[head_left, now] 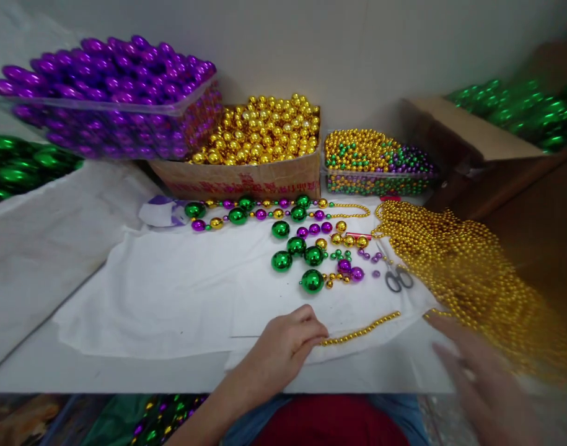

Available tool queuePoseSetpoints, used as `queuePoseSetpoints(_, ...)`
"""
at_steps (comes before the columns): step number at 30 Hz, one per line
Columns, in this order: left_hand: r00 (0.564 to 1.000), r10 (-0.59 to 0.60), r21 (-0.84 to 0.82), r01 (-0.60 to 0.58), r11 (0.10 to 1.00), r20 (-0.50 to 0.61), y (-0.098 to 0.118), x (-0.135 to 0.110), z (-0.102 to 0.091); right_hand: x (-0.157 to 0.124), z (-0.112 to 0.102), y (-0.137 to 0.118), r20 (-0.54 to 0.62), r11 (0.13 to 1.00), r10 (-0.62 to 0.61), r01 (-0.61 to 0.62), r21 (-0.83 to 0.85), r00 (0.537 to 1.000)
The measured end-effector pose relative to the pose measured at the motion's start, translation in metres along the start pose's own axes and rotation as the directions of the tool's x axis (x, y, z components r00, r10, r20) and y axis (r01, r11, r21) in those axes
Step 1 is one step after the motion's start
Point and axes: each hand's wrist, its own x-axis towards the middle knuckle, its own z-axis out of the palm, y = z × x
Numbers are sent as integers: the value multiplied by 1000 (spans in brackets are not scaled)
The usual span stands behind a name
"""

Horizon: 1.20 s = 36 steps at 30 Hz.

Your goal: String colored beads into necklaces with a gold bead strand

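My left hand (290, 339) is closed near the table's front edge, its fingertips pinching one end of a short gold bead strand (362, 330). That strand runs right and slightly upward across the white cloth (171, 291). A thin dark line, perhaps a needle or thread, shows just left of the hand. My right hand (483, 365) is smeared by motion beside a pile of gold bead strands (469, 266); its grip cannot be made out. Loose green balls (297, 246), purple balls (344, 266) and small beads lie beyond my left hand. Grey-handled scissors (398, 279) rest near the pile.
A finished-looking beaded necklace (259, 214) lies at the back. Behind it stand a tub of purple beads (125, 108), a cardboard box of gold beads (246, 176) and a tub of mixed small beads (376, 176). Another box (478, 127) holds green beads at right.
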Motion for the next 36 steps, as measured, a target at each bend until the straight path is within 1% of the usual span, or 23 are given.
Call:
queuePoseSetpoints(1,999,33,42,-33,999,17,5,2,0,2,23,-2,100,1000,-29,30,-3,995)
queuePoseSetpoints(2,997,66,79,-69,995,29,8,3,0,2,47,-4,319,999,-46,47,4,947)
queuePoseSetpoints(3,995,96,114,-100,988,33,10,3,0,3,71,-5,503,998,-56,39,44,862)
queuePoseSetpoints(4,992,118,150,-122,981,34,11,2,-1,4,93,-7,605,995,-67,11,96,793)
queuePoseSetpoints(5,991,129,190,-132,973,29,9,1,-1,5,111,-8,635,992,-67,-18,127,770)
queuePoseSetpoints(6,991,131,230,-133,964,25,6,-1,-2,6,126,-8,644,989,-79,-19,144,761)
queuePoseSetpoints(7,992,125,266,-127,956,24,2,-3,-2,8,136,-8,638,989,-99,6,146,763)
queuePoseSetpoints(9,994,105,313,-110,943,31,-9,-7,-4,12,147,-7,625,989,-149,111,100,767)
queuePoseSetpoints(11,996,83,328,-84,941,16,-18,-9,-6,18,148,-8,613,978,-173,209,13,771)
queuePoseSetpoints(13,999,36,333,-26,943,-25,-24,-8,-10,23,146,-9,580,960,-182,272,-71,794)
queuePoseSetpoints(14,999,12,329,4,944,-45,-25,-6,-12,25,145,-10,574,951,-193,296,-91,796)
queuePoseSetpoints(16,998,-14,317,33,948,-63,-25,-2,-16,30,142,-11,581,940,-225,330,-80,782)
queuePoseSetpoints(18,999,4,329,12,944,-47,-22,3,-18,33,139,-9,592,942,-241,333,-50,769)
queuePoseSetpoints(22,997,65,360,-47,932,-36,-21,12,-12,37,131,1,530,958,-227,285,-28,817)
queuePoseSetpoints(24,994,110,377,-97,921,-13,-24,18,-6,37,127,3,502,944,-267,327,-34,823)
queuePoseSetpoints(27,987,160,428,-153,891,19,-27,29,1,38,122,1,470,901,-328,421,-106,820)
queuePoseSetpoints(29,979,198,418,-163,894,-41,-22,32,0,42,118,-2,440,895,-324,422,-145,838)
queuePoseSetpoints(30,968,225,404,-164,900,-110,-17,32,-1,45,114,-4,416,909,-305,392,-142,857)
queuePoseSetpoints(31,949,249,383,-160,910,-194,-11,31,-3,48,110,-4,388,937,-266,331,-113,883)
queuePoseSetpoints(33,896,282,319,-171,932,-344,3,27,-8,56,99,-2,344,993,-116,112,30,932)
queuePoseSetpoints(34,883,289,278,-192,941,-369,8,26,-10,59,93,0,335,991,-21,-26,134,942)
queuePoseSetpoints(35,888,284,232,-210,950,-362,11,29,-12,63,87,3,330,958,65,-151,243,942)
queuePoseSetpoints(36,907,261,189,-207,960,-330,12,34,-14,66,82,6,320,908,131,-243,341,938)
